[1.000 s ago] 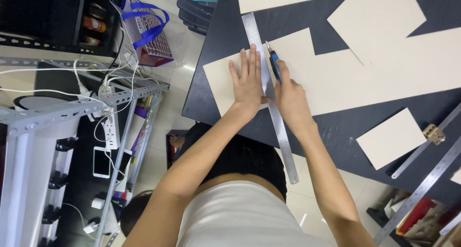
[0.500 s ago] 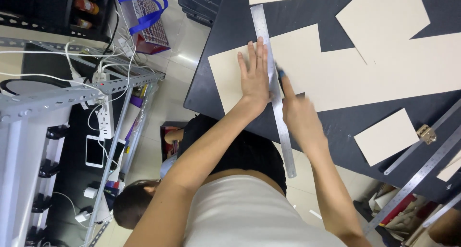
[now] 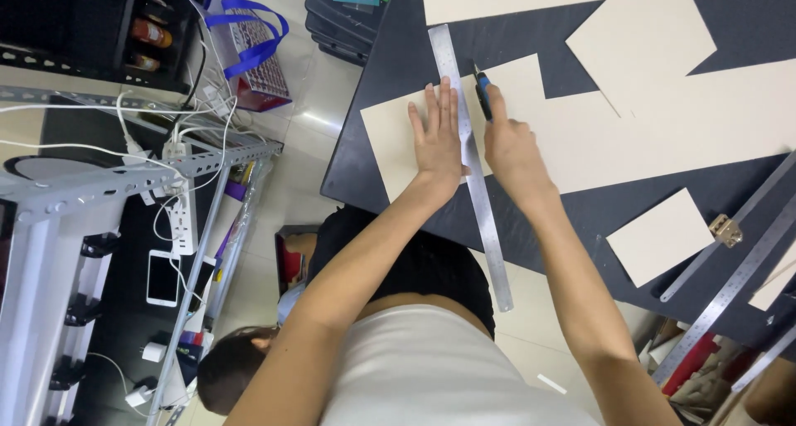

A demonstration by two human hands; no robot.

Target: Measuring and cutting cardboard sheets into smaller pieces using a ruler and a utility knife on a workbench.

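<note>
My left hand (image 3: 438, 136) lies flat, fingers spread, pressing a long steel ruler (image 3: 469, 152) onto a beige cardboard sheet (image 3: 597, 136) on a dark table (image 3: 398, 53). My right hand (image 3: 507, 144) is closed around a blue utility knife (image 3: 483, 93), its blade at the ruler's right edge near the sheet's top edge. The ruler runs from the table's far side past the near table edge.
A small beige card piece (image 3: 659, 235) and more steel rulers (image 3: 734, 281) lie at the right. Larger beige sheets (image 3: 663, 28) lie farther up. A metal shelf rack (image 3: 124, 177) with a power strip, cables and a phone stands left. Another person's head (image 3: 232, 368) is below.
My right hand with the knife has moved up along the ruler, away from me. The left hand stays pressed on the ruler. The view has shifted slightly.
</note>
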